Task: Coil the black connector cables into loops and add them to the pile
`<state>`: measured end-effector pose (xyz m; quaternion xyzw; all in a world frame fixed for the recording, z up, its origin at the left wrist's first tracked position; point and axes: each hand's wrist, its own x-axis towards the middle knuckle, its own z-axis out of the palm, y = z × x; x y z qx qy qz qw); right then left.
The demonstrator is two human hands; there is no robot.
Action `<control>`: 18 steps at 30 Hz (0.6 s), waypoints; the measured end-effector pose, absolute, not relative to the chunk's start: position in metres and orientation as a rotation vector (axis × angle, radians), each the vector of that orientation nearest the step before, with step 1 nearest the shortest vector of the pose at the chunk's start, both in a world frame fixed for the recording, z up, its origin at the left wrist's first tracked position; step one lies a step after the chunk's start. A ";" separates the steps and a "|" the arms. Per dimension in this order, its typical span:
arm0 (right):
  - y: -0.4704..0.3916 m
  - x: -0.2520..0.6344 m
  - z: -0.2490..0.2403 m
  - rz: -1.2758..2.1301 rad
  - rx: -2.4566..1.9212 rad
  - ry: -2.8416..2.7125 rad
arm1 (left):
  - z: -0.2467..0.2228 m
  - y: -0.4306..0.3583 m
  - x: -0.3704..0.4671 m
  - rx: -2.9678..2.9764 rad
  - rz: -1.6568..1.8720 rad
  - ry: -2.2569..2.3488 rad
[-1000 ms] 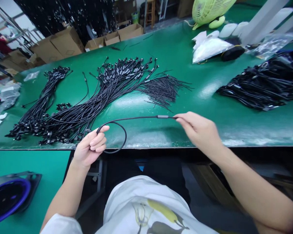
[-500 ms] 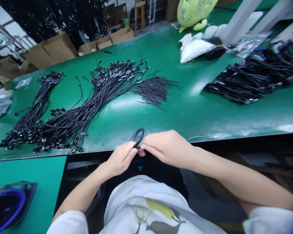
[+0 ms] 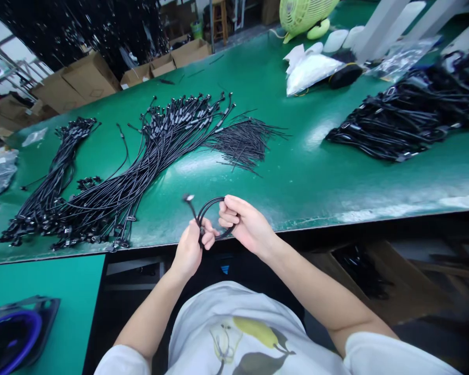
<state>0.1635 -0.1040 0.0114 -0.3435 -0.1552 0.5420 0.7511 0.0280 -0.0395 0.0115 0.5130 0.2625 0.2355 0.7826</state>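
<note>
A black cable (image 3: 209,203) is wound into a loop between my hands, over the near edge of the green table. My left hand (image 3: 191,245) is closed round one side of the loop, and a blurred connector end sticks up above that fist. On the other side, my right hand (image 3: 246,221) grips the loop with curled fingers. Beyond my hands lies a large bunch of straight black cables (image 3: 148,164) with connectors at both ends. To its right is a pile of short thin black ties (image 3: 244,143). Coiled black cables (image 3: 406,117) are heaped at the right.
A smaller cable bunch (image 3: 68,151) lies at the left. At the back stand a yellow-green fan (image 3: 307,15) and a white plastic bag (image 3: 312,73). Cardboard boxes (image 3: 89,78) line the far side. A purple-rimmed device (image 3: 19,333) sits on the lower left table (image 3: 74,291).
My hands have drawn apart, and the cable loop is spread wider between them. A connector end now stands up above my left hand. My right hand has turned its fingers into view.
</note>
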 end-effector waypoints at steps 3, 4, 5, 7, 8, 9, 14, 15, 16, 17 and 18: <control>-0.108 0.160 0.018 1.225 -0.689 -0.277 | 0.009 -0.039 0.022 1.205 0.439 0.535; -0.110 0.158 0.019 1.220 -0.690 -0.281 | 0.009 -0.039 0.020 1.228 0.401 0.515; -0.111 0.157 0.021 1.205 -0.698 -0.291 | 0.011 -0.038 0.019 1.234 0.374 0.494; -0.112 0.154 0.024 1.161 -0.725 -0.322 | 0.015 -0.038 0.020 1.184 0.357 0.457; -0.111 0.153 0.026 1.140 -0.745 -0.338 | 0.018 -0.038 0.021 1.135 0.366 0.444; -0.111 0.152 0.026 1.123 -0.765 -0.358 | 0.021 -0.038 0.023 1.079 0.381 0.435; -0.104 0.151 0.023 1.109 -0.809 -0.393 | 0.025 -0.037 0.028 0.885 0.418 0.453; -0.102 0.152 0.021 1.106 -0.815 -0.363 | 0.022 -0.039 0.028 0.885 0.421 0.475; -0.101 0.151 0.020 1.089 -0.821 -0.323 | 0.019 -0.041 0.027 0.907 0.426 0.499; -0.099 0.151 0.019 1.061 -0.825 -0.285 | 0.015 -0.043 0.026 0.952 0.431 0.520; -0.098 0.150 0.019 1.026 -0.826 -0.255 | 0.011 -0.046 0.024 1.008 0.439 0.538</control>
